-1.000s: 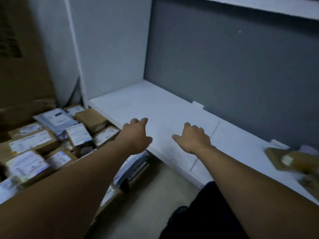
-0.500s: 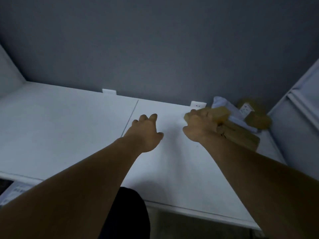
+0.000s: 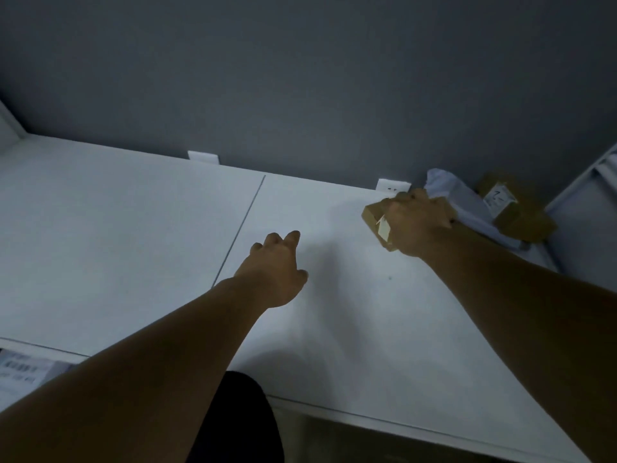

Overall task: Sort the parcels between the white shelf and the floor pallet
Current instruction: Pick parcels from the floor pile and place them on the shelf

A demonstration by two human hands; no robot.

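Observation:
The white shelf (image 3: 133, 248) stretches across the view below a grey back wall. My right hand (image 3: 417, 222) is closed over a small brown cardboard parcel (image 3: 374, 213) with a white label, near the shelf's back right. Behind it lie a pale plastic mailer (image 3: 460, 198) and another brown box (image 3: 521, 215) with a white label, in the right corner. My left hand (image 3: 277, 265) hovers over the shelf's middle with fingers loosely apart, holding nothing.
A seam (image 3: 240, 228) splits the shelf surface into two panels. A white upright (image 3: 587, 182) closes the shelf on the right. A labelled parcel (image 3: 23, 372) shows below the shelf's front edge at lower left. Dark clothing (image 3: 240, 422) fills the bottom centre.
The view swung right from the floor parcels to the shelf. My right hand reached the brown parcel and closed on it. My left hand stayed open over the shelf.

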